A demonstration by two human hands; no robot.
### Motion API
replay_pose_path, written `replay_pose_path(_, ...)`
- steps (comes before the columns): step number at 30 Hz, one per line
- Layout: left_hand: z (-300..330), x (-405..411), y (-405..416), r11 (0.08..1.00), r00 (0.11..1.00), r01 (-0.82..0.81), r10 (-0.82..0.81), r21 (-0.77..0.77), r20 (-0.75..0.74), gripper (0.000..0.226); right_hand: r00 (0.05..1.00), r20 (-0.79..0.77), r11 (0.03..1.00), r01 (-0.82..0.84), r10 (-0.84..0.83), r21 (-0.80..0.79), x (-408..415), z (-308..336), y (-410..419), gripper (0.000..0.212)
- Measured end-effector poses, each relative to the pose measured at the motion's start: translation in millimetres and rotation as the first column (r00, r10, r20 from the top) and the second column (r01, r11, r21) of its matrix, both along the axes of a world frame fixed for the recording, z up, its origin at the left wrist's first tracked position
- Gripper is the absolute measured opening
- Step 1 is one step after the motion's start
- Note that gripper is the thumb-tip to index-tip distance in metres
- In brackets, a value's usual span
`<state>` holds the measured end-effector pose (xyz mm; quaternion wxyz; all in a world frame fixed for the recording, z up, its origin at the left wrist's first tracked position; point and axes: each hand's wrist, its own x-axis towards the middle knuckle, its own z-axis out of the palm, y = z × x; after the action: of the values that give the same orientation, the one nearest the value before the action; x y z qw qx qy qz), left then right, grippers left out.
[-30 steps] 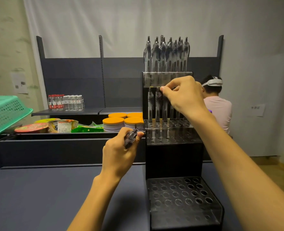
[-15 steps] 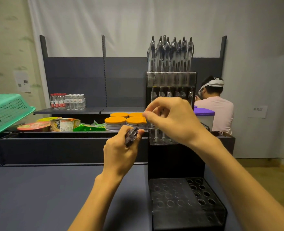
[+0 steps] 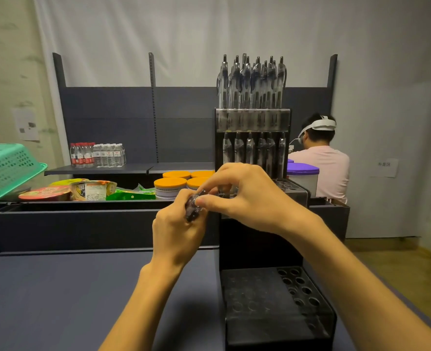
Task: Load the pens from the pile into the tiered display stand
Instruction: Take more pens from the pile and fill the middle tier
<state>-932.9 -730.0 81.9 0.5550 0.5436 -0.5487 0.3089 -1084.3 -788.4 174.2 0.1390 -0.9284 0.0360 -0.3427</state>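
dark blue table (image 3: 44, 295), shelving (image 3: 138, 122), white curtain (image 3: 209, 34).

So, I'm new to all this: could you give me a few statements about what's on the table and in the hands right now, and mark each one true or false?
1. The left hand grips a bundle of clear plastic pens. True.
2. The top tier of the black tiered display stand is empty. False: it is packed with upright pens.
3. The right hand rests flat on the table. False: its fingertips meet the bundle in the left hand.
4. The stand's lowest tier shows only empty holes. True.
5. The round tubs behind have green lids. False: they are orange.
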Motion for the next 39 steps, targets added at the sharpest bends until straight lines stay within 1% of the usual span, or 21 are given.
replay_pose_path(2, 4.0, -3.1, 1.9, 1.0, 1.0, 0.015, -0.015, -0.02, 0.007, 0.029, 0.999, 0.044, 0.999, -0.015, 0.013, 0.03, 1.7, -1.8, -1.8, 0.015)
replay_pose_path(4, 8.0, -5.4, 3.3, 0.999, 1.0, 0.02, -0.019, -0.028, 0.014, 0.037, 0.996, 0.076, 0.995, -0.042, 0.035, 0.093, 2.4, -2.0, -4.2, 0.013)
replay_pose_path(7, 12.9, -6.5, 3.1, 1.0, 1.0, 0.021, -0.021, -0.023, -0.007, 0.03, 0.985, 0.156, 0.953, -0.114, 0.073, 0.279, 2.2, 2.9, -7.3, 0.008)
replay_pose_path(9, 18.7, -6.6, 1.9, 1.0, 1.0, 0.0, 0.0, -0.021, -0.005, 0.028, 0.968, 0.247, 0.902, -0.151, 0.051, 0.405, 0.5, 9.6, -9.8, 0.006)
replay_pose_path(12, 35.4, -8.0, 1.3, 1.0, 0.999, -0.023, 0.023, 0.008, 0.039, 0.029, 0.931, 0.364, 0.779, -0.202, -0.036, 0.594, -4.8, 20.0, -15.3, 0.01)
replay_pose_path(15, 55.7, -8.6, 0.5, 0.996, 0.994, -0.072, 0.068, 0.051, 0.08, 0.028, 0.883, 0.451, 0.708, -0.237, -0.128, 0.665, -11.4, 25.0, -27.0, 0.015)
replay_pose_path(17, 66.9, -10.4, 0.0, 0.989, 0.988, -0.109, 0.096, 0.104, 0.121, 0.029, 0.823, 0.534, 0.701, -0.264, -0.195, 0.662, -16.5, 27.3, -35.3, 0.016)
replay_pose_path(19, 79.3, -13.1, -2.0, 0.98, 0.981, -0.121, 0.094, 0.16, 0.167, 0.03, 0.745, 0.61, 0.726, -0.258, -0.271, 0.637, -22.5, 31.5, -40.4, 0.015)
replay_pose_path(22, 96.5, -21.1, -6.2, 0.976, 0.977, -0.113, 0.076, 0.185, 0.197, 0.034, 0.633, 0.678, 0.779, -0.182, -0.374, 0.6, -29.9, 37.3, -46.9, 0.014)
replay_pose_path(24, 100.2, -26.2, -9.2, 0.98, 0.978, -0.112, 0.08, 0.162, 0.193, 0.035, 0.6, 0.695, 0.824, -0.104, -0.395, 0.557, -32.8, 39.3, -52.1, 0.013)
replay_pose_path(27, 93.2, -29.1, -14.1, 0.983, 0.982, -0.075, 0.043, 0.168, 0.185, 0.034, 0.625, 0.683, 0.88, 0.013, -0.378, 0.475, -32.0, 39.4, -56.4, 0.013)
replay_pose_path(29, 89.7, -28.2, -16.8, 0.979, 0.982, -0.08, 0.045, 0.188, 0.184, 0.034, 0.653, 0.659, 0.901, 0.086, -0.373, 0.425, -28.8, 38.8, -58.1, 0.015)
replay_pose_path(31, 89.0, -25.6, -16.7, 0.979, 0.982, -0.089, 0.055, 0.186, 0.179, 0.034, 0.694, 0.626, 0.914, 0.117, -0.356, 0.389, -23.6, 37.0, -60.2, 0.013)
replay_pose_path(35, 89.8, -17.4, -10.3, 0.978, 0.987, -0.078, 0.049, 0.195, 0.15, 0.034, 0.761, 0.549, 0.926, 0.181, -0.345, 0.332, -13.9, 35.1, -62.4, 0.018)
replay_pose_path(37, 89.5, -13.0, -8.4, 0.973, 0.988, -0.086, 0.055, 0.215, 0.145, 0.034, 0.765, 0.535, 0.927, 0.222, -0.358, 0.302, -12.4, 37.8, -61.7, 0.019)
replay_pose_path(39, 89.8, -10.3, -6.8, 0.971, 0.989, -0.084, 0.054, 0.224, 0.135, 0.034, 0.744, 0.542, 0.919, 0.283, -0.391, 0.275, -14.3, 42.9, -59.2, 0.017)
